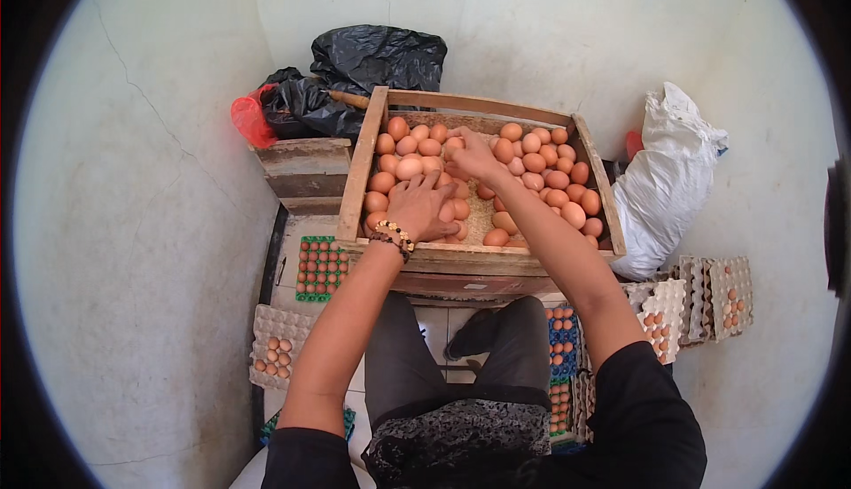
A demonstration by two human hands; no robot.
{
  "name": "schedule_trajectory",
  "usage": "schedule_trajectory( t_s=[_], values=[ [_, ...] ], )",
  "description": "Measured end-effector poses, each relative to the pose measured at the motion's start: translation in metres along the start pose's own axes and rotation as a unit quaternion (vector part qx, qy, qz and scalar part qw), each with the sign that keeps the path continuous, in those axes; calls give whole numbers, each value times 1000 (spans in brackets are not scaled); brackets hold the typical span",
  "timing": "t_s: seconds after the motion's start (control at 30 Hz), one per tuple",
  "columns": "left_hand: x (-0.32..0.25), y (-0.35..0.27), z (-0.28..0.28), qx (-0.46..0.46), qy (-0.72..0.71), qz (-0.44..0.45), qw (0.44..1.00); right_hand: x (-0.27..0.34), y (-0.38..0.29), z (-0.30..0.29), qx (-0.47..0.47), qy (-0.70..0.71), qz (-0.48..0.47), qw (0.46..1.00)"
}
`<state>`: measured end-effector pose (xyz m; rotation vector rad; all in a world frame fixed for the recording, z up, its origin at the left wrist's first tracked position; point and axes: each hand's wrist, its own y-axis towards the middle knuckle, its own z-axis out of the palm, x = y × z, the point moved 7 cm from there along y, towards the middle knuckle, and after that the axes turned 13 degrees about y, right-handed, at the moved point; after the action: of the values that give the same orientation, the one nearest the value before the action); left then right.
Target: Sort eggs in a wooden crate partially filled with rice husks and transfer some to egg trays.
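Before me a wooden crate (363,163) holds many brown eggs (532,162) on a bed of loose husk-like litter (476,218). My left hand (422,208), with beaded bracelets at the wrist, lies palm down over eggs in the left front part. Its fingers are spread, and eggs show around the fingertips and thumb. Farther back, near the middle, my right hand (476,156) reaches in with bent fingers beside an egg (454,144). Whether those fingers grip this egg is not clear. Bare litter shows between the left and right groups of eggs.
Black plastic bags (379,57) and a red bag (252,116) sit behind left. A white woven sack (665,183) leans at the right. Egg trays stand on both sides: a green one (322,268), a grey one (282,326) and stacks (731,299) at right. Walls close in around.
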<state>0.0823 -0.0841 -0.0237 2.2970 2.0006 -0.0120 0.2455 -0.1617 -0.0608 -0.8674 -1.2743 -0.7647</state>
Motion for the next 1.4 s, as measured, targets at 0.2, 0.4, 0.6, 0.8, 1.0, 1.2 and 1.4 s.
schedule_trajectory(
  t_s=[0.2,0.4,0.6,0.8,1.0,1.2,1.4],
  values=[
    [2,0,0,17,5,-11,1000,26,-11,25,24,-318,-320,892],
    [2,-1,-2,16,-5,-4,1000,11,-3,16,50,-338,-233,911],
    [0,1,-2,16,-5,0,1000,1,4,0,65,-273,-245,928],
    [2,-3,0,-6,4,-10,1000,34,-3,-47,-57,-452,-278,846],
    [1,-3,-1,-9,10,-15,1000,24,-30,-85,-69,-709,-264,650],
    [4,0,2,-3,0,-4,1000,19,-29,-84,-44,-711,-223,665],
    [2,2,2,-6,-6,0,1000,12,-27,-93,-43,-707,-261,656]
  ],
)
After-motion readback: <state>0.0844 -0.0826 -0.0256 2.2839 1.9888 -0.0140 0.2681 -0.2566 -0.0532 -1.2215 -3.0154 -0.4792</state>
